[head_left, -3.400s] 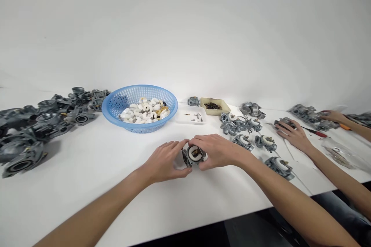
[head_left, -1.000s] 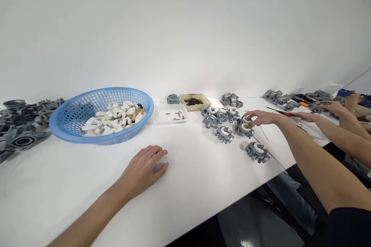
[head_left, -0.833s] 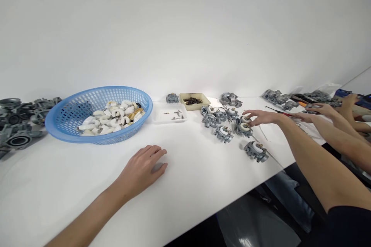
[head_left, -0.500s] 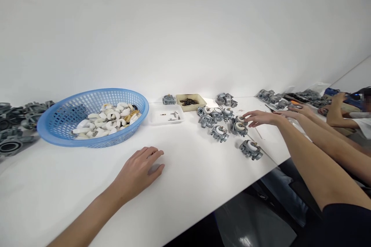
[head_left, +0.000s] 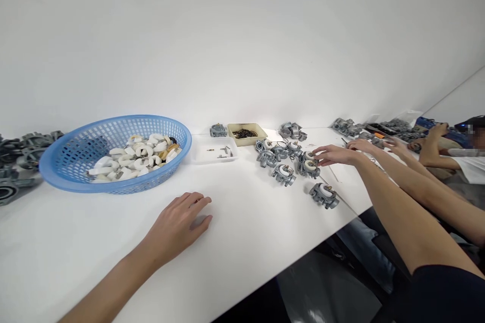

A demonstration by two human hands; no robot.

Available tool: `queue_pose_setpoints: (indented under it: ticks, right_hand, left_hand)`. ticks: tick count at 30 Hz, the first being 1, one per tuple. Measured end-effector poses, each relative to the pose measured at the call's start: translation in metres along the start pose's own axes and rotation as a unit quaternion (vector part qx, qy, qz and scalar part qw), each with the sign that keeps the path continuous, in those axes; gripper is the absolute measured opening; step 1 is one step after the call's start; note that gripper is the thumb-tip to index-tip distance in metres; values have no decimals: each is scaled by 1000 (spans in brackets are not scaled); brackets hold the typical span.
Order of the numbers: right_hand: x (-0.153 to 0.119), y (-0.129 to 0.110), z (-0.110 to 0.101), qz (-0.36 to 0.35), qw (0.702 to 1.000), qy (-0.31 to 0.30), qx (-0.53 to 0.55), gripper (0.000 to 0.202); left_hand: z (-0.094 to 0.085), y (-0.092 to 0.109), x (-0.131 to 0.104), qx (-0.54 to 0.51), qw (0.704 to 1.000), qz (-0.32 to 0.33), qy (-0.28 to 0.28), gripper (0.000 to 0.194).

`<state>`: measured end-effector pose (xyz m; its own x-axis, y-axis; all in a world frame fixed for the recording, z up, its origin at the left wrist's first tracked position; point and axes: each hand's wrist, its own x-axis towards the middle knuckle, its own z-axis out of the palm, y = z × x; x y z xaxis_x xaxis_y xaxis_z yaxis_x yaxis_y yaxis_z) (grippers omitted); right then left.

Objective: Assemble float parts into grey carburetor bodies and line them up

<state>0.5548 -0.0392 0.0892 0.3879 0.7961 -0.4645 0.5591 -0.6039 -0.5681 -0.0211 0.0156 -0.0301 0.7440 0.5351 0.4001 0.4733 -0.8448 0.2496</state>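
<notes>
My left hand [head_left: 184, 222] rests on the white table with its fingers apart, holding nothing. Over to the right, my right hand [head_left: 335, 155] reaches out with stretched fingers. Its fingertips are at the right side of a metal carburetor body [head_left: 308, 166] with a white float on it; whether they touch it firmly I cannot tell. Two more carburetors with white floats, one nearer the front edge [head_left: 324, 195] and one to its left [head_left: 283, 175], lie close by. Behind them sits a cluster of other carburetor bodies [head_left: 268, 158].
A blue mesh basket [head_left: 113, 123] of white floats stands left, beside piled carburetor parts [head_left: 17, 181]. A white tray [head_left: 197, 159] with small metal parts and a beige box [head_left: 259, 127] of black rings stand behind. A thin rod [head_left: 346, 203] lies near a co-worker's arms [head_left: 409, 176].
My right hand has come slightly closer to the carburetor with the float. A co-worker's hands have shifted a little at the right. The view has turned slightly; my left hand stays put.
</notes>
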Motion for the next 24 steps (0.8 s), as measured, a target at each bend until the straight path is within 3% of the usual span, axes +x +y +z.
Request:
queue_pose_setpoints:
  ticks: [16, 20, 24]
  right_hand:
    - [-9, -13, 5, -12, 998, 2, -63, 66]
    - [-9, -22, 4, -22, 991, 37, -124, 68]
    - [-15, -44, 5, -72, 972, 115, -194, 71]
  left_hand:
    - [-2, 1, 1, -3, 1000, 0, 1, 25]
    - [-2, 1, 1, -7, 1000, 1, -4, 24]
    - [-3, 1, 1, -10, 1000, -1, -7, 23]
